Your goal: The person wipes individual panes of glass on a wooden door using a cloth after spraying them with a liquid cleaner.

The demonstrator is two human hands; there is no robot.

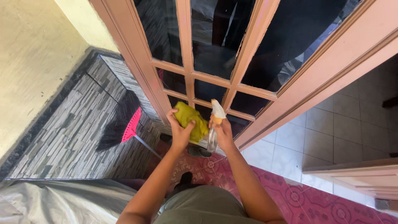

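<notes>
Left hand (180,132): closed on yellow cloth (190,120), frame centre.
Right hand (222,132): spray bottle (214,124) gripped, just beside the cloth.

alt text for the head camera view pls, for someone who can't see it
Seen from above, a person's left hand presses a crumpled yellow-green cloth near a pink wooden door with dark glass panes, while the right hand grips a clear plastic spray bottle. A pink-headed black-bristled broom leans against the grey stone wall.
</notes>
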